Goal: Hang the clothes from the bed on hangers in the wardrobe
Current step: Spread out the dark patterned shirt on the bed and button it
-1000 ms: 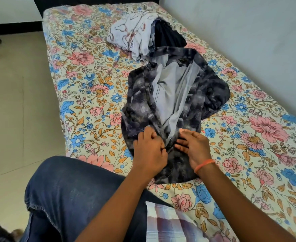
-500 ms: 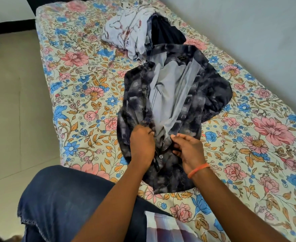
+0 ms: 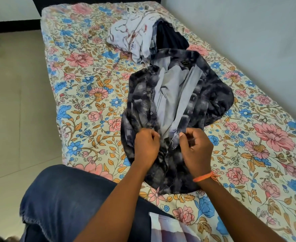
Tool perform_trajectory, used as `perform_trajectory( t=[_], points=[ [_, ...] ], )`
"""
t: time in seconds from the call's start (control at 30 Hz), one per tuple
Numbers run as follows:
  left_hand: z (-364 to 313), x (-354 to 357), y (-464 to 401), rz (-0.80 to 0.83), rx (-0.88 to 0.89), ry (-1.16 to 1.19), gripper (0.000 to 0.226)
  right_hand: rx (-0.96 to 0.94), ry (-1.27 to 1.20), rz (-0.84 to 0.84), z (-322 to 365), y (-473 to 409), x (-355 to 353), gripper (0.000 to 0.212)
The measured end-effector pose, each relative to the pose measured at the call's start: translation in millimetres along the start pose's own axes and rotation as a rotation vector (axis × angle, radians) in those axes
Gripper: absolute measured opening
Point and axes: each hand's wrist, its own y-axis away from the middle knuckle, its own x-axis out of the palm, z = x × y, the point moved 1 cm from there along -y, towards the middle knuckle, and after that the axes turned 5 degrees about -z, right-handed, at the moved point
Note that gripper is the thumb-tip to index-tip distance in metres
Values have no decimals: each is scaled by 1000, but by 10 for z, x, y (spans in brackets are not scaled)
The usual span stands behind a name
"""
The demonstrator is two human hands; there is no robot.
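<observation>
Pale tiled floor (image 3: 12,119) and a plain light wall (image 3: 248,32) flank a single bed covered by a cream floral-print bedsheet (image 3: 84,95) with pink, blue and orange blossoms, which fills most of the head view. On the sheet, near the person's side of the bed, lies a dark grey-and-black mottled button-front shirt (image 3: 211,95), spread open from the collar down so that its pale grey inner face shows as a narrowing wedge; its lower front is closed, and its hem reaches the bed's near edge. Beyond the collar, touching it, sits a crumpled pile of white patterned cloth (image 3: 131,34) with a dark navy garment (image 3: 170,37) tucked against its right side. At lower left, a knee in blue denim trousers (image 3: 70,198) rests against the mattress edge, and a strip of plaid fabric (image 3: 168,229) shows at the bottom margin. Both forearms extend from the lower edge onto the shirt. Left hand (image 3: 146,147): fingers curled, pinching the left front edge of the shirt at the bottom of the opening. Right hand (image 3: 197,147): fingers curled, thumb and fingertips pinching the opposite front edge, just beside the left hand; a small gap of cloth separates the two. An orange thread wristband (image 3: 204,177) circles the right wrist.
</observation>
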Motion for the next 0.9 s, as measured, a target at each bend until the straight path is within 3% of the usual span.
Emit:
perform_trajectory(
  t=[0.07,0.17,0.3,0.4,0.6,0.9],
  points=[
    [-86,-58,71,22,37,50,16,-219,147,21,26,13,9,6],
    [-146,-89,227,20,107,57,16,-302,296,81,77,98,103,13],
    [-125,-84,292,27,100,129,18,-190,276,114,117,157,167,10],
    [-60,-69,260,53,106,160,15,-51,123,163,119,151,143,2],
    [-47,-46,298,78,24,261,13,286,-129,176,191,193,128,14],
    [-72,-65,302,81,-52,409,12,334,-170,149,200,200,107,20]
  ],
)
